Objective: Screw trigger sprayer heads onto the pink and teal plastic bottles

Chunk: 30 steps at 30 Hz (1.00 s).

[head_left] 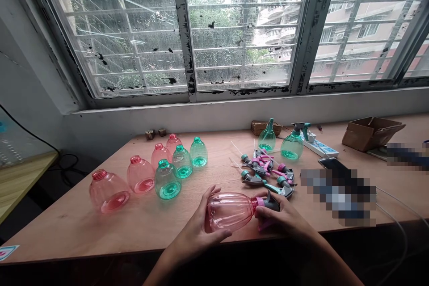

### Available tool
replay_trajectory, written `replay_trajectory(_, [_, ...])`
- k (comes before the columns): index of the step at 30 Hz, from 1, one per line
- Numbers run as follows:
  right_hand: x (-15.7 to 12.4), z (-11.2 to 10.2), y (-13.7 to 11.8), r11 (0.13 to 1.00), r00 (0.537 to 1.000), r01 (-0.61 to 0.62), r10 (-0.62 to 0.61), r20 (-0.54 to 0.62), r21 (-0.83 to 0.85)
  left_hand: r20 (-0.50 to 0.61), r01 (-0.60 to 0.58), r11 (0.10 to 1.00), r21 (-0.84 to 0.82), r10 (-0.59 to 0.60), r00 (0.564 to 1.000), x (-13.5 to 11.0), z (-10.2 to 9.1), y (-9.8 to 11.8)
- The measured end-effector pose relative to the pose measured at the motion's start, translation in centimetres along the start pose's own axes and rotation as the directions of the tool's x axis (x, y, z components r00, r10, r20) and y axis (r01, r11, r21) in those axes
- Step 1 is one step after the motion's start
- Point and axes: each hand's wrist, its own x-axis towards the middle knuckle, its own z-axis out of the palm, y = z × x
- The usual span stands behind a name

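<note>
left hand (197, 228): cupping pink translucent plastic bottle (231, 211) sideways (neck facing the other hand)
right hand (288, 220): gripping grey-pink trigger sprayer head (270, 201) at that neck

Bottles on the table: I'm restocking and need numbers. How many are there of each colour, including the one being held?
Pink bottles: 5, counting the held pink bottle between left hand and right hand
Green bottles: 5, two with spray heads
Total: 10
</note>
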Motion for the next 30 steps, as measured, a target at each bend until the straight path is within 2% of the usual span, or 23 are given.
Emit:
replay_trajectory(9, [-0.2,0.1,-0.2,1.0,1.0,-0.01,0.01,0.01,0.009,0.026,-0.014,0.996,-0.083,0.016,1.0,0.2,-0.4,-1.1])
replay_trajectory(15, [-0.2,0.2,-0.2,1.0,1.0,0.003,-0.003,0.009,0.019,0.029,0.012,0.996,-0.083,-0.009,1.0,0.1,-0.2,-0.4])
replay_trajectory(22, [0.0,-0.1,0.2,1.0,1.0,0.001,-0.001,0.014,-0.005,0.05,-0.014,0.998,-0.06,0.017,0.999,0.0,-0.3,-0.5])
replay_trajectory(30, [0.0,0.2,0.0,1.0,1.0,0.002,-0.002,0.022,0.006,0.034,0.025,0.992,-0.122,-0.021,0.999,0.0,-0.3,-0.2])
